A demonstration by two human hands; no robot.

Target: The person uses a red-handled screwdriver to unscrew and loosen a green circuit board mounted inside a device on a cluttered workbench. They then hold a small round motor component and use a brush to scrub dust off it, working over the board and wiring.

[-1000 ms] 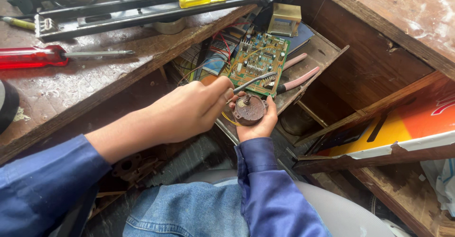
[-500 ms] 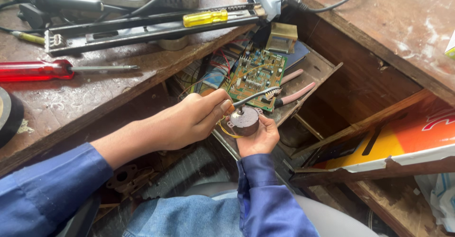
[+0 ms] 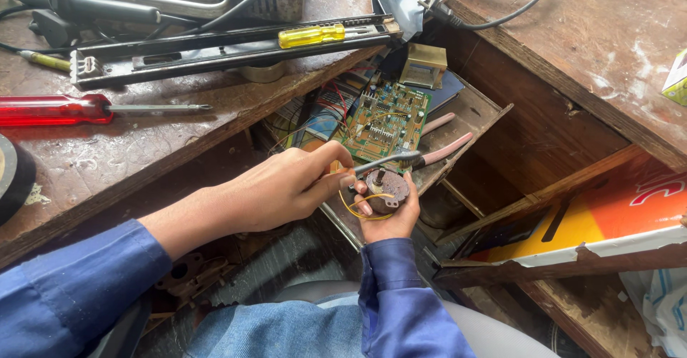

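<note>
Far left, on the wooden bench [image 3: 164, 143]: a roll of black tape [image 3: 13, 179] at the frame edge, and above it a red-handled screwdriver [image 3: 54, 109] lying flat with its shaft pointing right. Behind the screwdriver, a long black metal rail [image 3: 215, 50] runs across the bench; a yellow-handled screwdriver [image 3: 311, 36] rests on its right part.

Centre: the left hand [image 3: 275, 190], reaching in from a blue sleeve [image 3: 71, 286], is clenched around a small tool with a grey metal shaft [image 3: 383, 161]; an orange handle shows between thumb and forefinger. The shaft tip sits over the small round motor [image 3: 386, 188]. The right hand [image 3: 390, 211], coming up from below, cups this brown, disc-shaped motor, fingers curled around its rim. A yellow wire [image 3: 358, 211] loops from the motor across the palm. The motor is held above the lap, just in front of an open drawer [image 3: 479, 118].

Inside the drawer: a green circuit board [image 3: 383, 122] tilted against other parts, a small metal transformer [image 3: 424, 66] behind it, and pink-handled pliers [image 3: 444, 150] just beside the board.

Right: a second wooden surface [image 3: 587, 50], with a black cable and plug [image 3: 436, 6] at its upper edge. Below it, an orange and white carton [image 3: 608, 229] lies in a lower compartment
</note>
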